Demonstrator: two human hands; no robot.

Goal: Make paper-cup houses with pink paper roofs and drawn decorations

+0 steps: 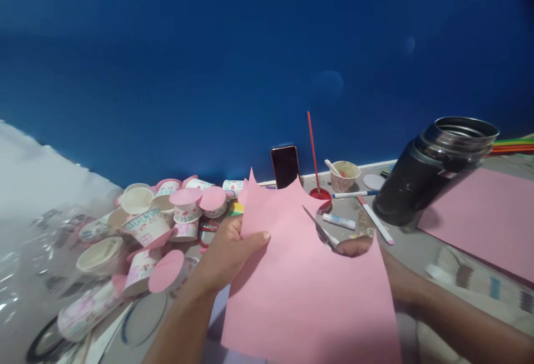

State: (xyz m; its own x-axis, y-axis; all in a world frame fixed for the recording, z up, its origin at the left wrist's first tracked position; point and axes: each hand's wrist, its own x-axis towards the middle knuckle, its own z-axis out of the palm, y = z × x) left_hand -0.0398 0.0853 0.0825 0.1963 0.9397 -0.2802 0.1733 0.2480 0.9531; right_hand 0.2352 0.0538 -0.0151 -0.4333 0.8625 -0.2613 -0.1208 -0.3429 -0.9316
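Note:
A large pink sheet of paper [300,291] is held up in front of me, its top edge scalloped with curved cut-outs and pointed tips. My left hand [231,252] pinches the sheet's left edge, thumb on the near face. On the right side, my right hand [354,246] is closed around a pair of scissors [321,230]. The scissor blades point up and left across a round cut-out in the paper. Most of the right hand and the scissor handles are hidden behind the sheet.
Several decorated paper cups [148,227] with pink paper discs crowd the left. A phone [285,166] leans near the blue wall. Behind the sheet are a red pot [320,200], a glue stick [339,221] and markers [375,219]. A black flask [434,172] and more pink paper [484,214] are right.

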